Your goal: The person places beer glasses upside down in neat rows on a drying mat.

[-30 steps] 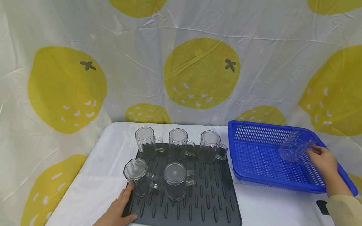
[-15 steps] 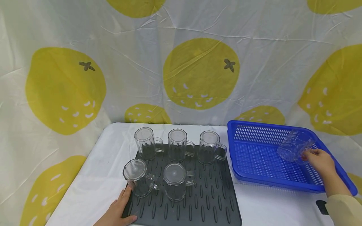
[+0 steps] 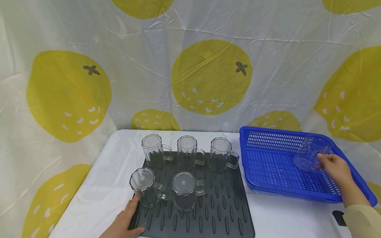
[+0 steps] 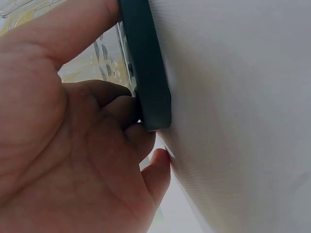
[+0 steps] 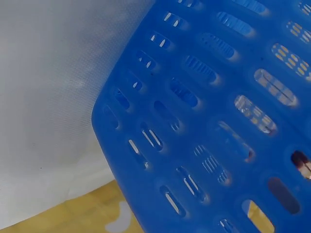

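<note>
Inside the blue plastic basket (image 3: 268,177), a clear glass mug (image 3: 306,152) lies tilted at the right end. My right hand (image 3: 336,168) pinches it at its near right side with thumb and fingertips; the handle there is hard to see. In the right wrist view the basket's slotted wall (image 5: 194,121) hides most of that hand. My left hand (image 3: 123,219) rests at the front left corner of the black ridged drying mat (image 3: 220,211), fingers along its side edge and thumb on the corner. The left wrist view shows the fingers (image 4: 155,174) against the mat's edge (image 4: 150,73).
Several glass mugs stand upside down on the mat: three in the back row, such as the back right mug (image 3: 220,158), and two in front, including the front left mug (image 3: 146,188). A small black object (image 3: 339,218) lies by the right sleeve. A lemon-print cloth (image 3: 143,76) hangs behind.
My right hand has shifted a little left along the mug in the basket, and the mug has turned slightly. The left hand and the mugs on the mat stay put.
</note>
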Available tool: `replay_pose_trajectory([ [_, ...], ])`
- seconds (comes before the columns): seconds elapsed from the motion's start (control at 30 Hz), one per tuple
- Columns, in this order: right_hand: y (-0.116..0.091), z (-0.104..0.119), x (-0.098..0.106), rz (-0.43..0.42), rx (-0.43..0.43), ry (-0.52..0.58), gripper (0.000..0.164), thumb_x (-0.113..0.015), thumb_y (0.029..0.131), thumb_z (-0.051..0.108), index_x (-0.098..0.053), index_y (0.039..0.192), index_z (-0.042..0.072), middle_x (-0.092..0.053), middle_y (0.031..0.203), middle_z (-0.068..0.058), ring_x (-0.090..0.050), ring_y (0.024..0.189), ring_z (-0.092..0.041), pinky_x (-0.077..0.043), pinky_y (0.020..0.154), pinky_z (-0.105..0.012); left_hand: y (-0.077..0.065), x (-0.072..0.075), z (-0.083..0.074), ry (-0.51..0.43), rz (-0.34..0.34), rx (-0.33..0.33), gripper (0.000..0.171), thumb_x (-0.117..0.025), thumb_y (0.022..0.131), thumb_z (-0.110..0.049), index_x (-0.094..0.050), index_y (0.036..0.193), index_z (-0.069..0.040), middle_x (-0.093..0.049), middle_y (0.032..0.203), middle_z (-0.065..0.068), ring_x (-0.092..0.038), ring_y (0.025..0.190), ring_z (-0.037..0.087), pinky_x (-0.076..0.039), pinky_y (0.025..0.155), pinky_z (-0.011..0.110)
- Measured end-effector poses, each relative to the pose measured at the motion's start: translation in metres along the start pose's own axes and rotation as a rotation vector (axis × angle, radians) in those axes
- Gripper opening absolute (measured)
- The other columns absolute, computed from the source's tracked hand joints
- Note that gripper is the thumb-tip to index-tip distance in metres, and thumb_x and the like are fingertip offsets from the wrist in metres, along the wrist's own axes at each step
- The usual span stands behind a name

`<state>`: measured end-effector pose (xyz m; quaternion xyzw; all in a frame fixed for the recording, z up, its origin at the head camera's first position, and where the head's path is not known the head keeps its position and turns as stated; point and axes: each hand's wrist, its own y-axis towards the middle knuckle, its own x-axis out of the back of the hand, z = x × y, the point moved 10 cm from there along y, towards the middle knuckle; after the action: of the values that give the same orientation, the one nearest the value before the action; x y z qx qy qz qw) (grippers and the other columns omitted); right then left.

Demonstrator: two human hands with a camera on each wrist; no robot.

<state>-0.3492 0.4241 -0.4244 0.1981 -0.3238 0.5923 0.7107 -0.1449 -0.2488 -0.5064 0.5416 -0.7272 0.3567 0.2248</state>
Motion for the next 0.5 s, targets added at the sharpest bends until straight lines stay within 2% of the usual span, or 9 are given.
replay_pose_trajectory([
  [0.17, -0.002, 0.006, 0.007, -0.063, 0.033, -0.054, 0.062, -0.029, 0.097, 0.044, -0.040, 0.111, -0.015, -0.056, 0.086, -0.023, -0.048, 0.085, -0.041, -0.038, 0.064, -0.047, -0.001, 0.000, 0.000, -0.007, -0.001, 0.004, 0.108, -0.074, 0.074, -0.041, -0.007, 0.144, 0.007, -0.010, 0.148, 0.029, -0.009, 0.131, 0.051, -0.016, 0.091, 0.072],
  [0.23, -0.004, 0.007, 0.009, -0.076, 0.025, -0.066, 0.063, -0.028, 0.098, 0.044, -0.038, 0.114, -0.016, -0.053, 0.091, -0.027, -0.046, 0.087, -0.044, -0.038, 0.065, -0.049, 0.000, 0.000, 0.000, -0.005, 0.001, 0.011, 0.109, -0.075, 0.074, -0.040, -0.006, 0.145, 0.006, -0.010, 0.148, 0.029, -0.009, 0.131, 0.051, -0.015, 0.091, 0.072],
  [0.37, -0.007, 0.009, 0.012, -0.095, 0.007, -0.064, 0.069, -0.026, 0.098, 0.045, -0.031, 0.125, -0.018, -0.040, 0.111, -0.036, -0.038, 0.100, -0.053, -0.036, 0.073, -0.059, 0.001, 0.000, 0.002, 0.000, 0.003, 0.025, 0.109, -0.075, 0.073, -0.040, -0.005, 0.145, 0.004, -0.010, 0.147, 0.030, -0.009, 0.131, 0.052, -0.015, 0.091, 0.072],
  [0.5, -0.011, 0.012, 0.017, -0.131, 0.004, -0.043, 0.070, -0.027, 0.098, 0.044, -0.028, 0.130, -0.018, -0.034, 0.122, -0.039, -0.035, 0.105, -0.055, -0.034, 0.075, -0.060, 0.000, -0.001, 0.002, -0.004, 0.007, 0.027, 0.109, -0.075, 0.074, -0.040, -0.005, 0.145, 0.005, -0.010, 0.147, 0.031, -0.009, 0.131, 0.052, -0.015, 0.092, 0.072],
])
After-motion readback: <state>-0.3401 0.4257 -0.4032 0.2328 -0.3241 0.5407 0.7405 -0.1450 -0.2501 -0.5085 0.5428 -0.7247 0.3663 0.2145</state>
